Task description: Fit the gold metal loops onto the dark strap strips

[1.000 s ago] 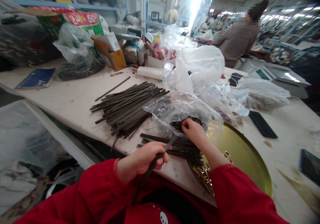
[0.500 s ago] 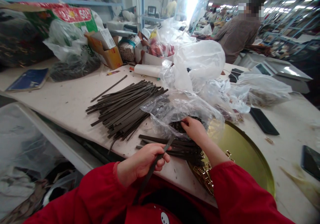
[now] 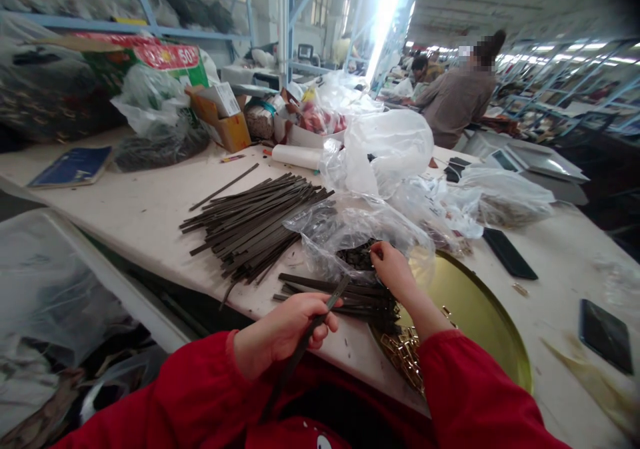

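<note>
My left hand (image 3: 295, 323) is closed around a dark strap (image 3: 300, 350), whose tip slants up past my thumb and whose other end hangs toward my lap. My right hand (image 3: 393, 269) is at the mouth of a clear plastic bag (image 3: 320, 225), thumb and fingers pinched together. Small black pieces (image 3: 356, 257) lie in that bag beside my fingertips; whatever the pinch holds is hidden. Between my hands, a small bundle of dark straps (image 3: 350, 299) lies on the table. Farther back spreads a larger pile of similar straps (image 3: 260, 219).
Gold metal buckles (image 3: 403, 354) lie on a round gold tray (image 3: 480, 315) by my right forearm. A black phone (image 3: 605, 335) and a dark flat case (image 3: 510, 254) are to the right. Behind are plastic bags (image 3: 390, 145), a blue booklet (image 3: 73, 165) and a person (image 3: 455, 99).
The view has tilted up and shifted slightly. My right fingertips have drawn back a little from the black pieces in the bag. My left hand keeps the strap as before.
</note>
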`<action>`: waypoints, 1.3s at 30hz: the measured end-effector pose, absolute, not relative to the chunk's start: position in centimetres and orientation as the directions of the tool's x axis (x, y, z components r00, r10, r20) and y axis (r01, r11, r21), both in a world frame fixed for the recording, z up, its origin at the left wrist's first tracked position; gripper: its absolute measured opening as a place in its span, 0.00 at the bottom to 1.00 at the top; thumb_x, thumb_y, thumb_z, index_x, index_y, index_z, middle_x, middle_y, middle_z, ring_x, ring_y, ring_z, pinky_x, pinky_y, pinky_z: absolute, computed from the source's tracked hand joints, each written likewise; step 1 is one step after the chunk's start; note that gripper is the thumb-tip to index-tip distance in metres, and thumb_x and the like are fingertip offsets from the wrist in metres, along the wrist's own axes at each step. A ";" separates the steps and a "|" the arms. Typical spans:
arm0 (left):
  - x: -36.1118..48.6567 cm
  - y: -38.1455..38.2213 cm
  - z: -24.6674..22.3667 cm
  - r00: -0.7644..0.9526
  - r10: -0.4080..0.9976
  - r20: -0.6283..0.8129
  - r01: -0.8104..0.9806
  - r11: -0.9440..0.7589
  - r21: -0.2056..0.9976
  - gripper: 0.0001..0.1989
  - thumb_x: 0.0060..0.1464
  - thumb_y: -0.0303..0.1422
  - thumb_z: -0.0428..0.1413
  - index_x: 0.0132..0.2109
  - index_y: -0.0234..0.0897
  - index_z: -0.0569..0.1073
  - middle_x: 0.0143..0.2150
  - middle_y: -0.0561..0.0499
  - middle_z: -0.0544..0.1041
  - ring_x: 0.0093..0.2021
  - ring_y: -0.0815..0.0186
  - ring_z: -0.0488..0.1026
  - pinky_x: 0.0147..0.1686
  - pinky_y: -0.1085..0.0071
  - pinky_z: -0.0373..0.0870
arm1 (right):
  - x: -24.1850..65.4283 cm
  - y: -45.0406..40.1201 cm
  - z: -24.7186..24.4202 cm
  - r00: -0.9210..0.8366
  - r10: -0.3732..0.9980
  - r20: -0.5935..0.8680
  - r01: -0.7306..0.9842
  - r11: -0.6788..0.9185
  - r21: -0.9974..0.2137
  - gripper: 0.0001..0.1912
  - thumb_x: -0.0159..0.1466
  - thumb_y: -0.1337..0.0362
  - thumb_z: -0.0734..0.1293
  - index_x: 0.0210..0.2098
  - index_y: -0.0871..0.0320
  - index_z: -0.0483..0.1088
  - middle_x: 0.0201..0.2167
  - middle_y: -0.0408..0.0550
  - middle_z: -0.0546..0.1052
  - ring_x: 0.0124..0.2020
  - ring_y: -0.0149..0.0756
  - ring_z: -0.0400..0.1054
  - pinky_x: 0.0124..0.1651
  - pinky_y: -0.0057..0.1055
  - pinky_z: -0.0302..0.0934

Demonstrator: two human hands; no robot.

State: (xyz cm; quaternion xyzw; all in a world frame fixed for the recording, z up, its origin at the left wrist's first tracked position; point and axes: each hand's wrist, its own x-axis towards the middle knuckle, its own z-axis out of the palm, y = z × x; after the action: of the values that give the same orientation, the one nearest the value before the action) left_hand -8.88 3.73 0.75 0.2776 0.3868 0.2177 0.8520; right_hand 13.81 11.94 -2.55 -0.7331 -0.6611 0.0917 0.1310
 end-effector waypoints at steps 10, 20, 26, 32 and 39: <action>-8.5 3.2 2.0 0.578 0.602 -0.551 -0.162 0.747 0.645 0.16 0.45 0.25 0.47 0.44 0.30 0.65 0.22 0.53 0.68 0.15 0.78 0.56 0.15 0.80 0.48 | 12.9 13.4 -2.9 0.062 0.997 -0.037 0.956 -0.070 -0.284 0.09 0.55 0.66 0.63 0.34 0.59 0.71 0.34 0.53 0.75 0.36 0.40 0.68 0.35 0.30 0.54; -7.4 3.8 1.7 0.585 0.562 -0.584 -0.155 0.785 0.600 0.14 0.46 0.25 0.46 0.42 0.29 0.66 0.22 0.53 0.68 0.14 0.78 0.55 0.15 0.80 0.47 | 13.8 14.0 -3.3 0.063 0.996 -0.060 0.930 -0.080 -0.358 0.06 0.51 0.67 0.64 0.30 0.58 0.70 0.29 0.48 0.74 0.31 0.36 0.66 0.32 0.28 0.53; -7.3 4.5 1.3 0.588 0.560 -0.583 -0.132 0.778 0.614 0.14 0.46 0.25 0.47 0.42 0.30 0.67 0.21 0.54 0.68 0.13 0.79 0.54 0.14 0.80 0.46 | 13.7 12.1 -1.3 0.082 0.997 0.009 0.896 -0.070 -0.437 0.04 0.53 0.65 0.63 0.29 0.57 0.67 0.27 0.46 0.72 0.30 0.35 0.65 0.32 0.28 0.53; -7.2 4.5 1.5 0.595 0.621 -0.510 -0.095 0.685 0.723 0.13 0.48 0.26 0.46 0.43 0.31 0.66 0.21 0.54 0.69 0.13 0.78 0.55 0.14 0.79 0.47 | 13.7 7.3 0.4 0.107 0.993 -0.039 0.571 -0.094 -0.816 0.10 0.52 0.57 0.65 0.24 0.56 0.64 0.19 0.40 0.67 0.22 0.30 0.59 0.27 0.28 0.53; -5.9 4.2 2.8 0.553 0.785 -0.279 0.084 0.281 0.956 0.10 0.54 0.36 0.46 0.37 0.33 0.65 0.18 0.59 0.62 0.14 0.78 0.51 0.14 0.79 0.45 | 11.4 1.9 1.9 0.045 0.964 -0.263 -0.085 -0.258 -0.962 0.16 0.49 0.52 0.70 0.27 0.58 0.65 0.24 0.41 0.70 0.26 0.29 0.62 0.32 0.27 0.56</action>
State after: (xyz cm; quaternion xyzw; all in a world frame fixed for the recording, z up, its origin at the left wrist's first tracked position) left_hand -5.89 4.23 2.84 0.5439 0.3996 0.2529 0.6932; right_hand 11.36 1.94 1.92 -0.5552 -0.3957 0.5664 0.4630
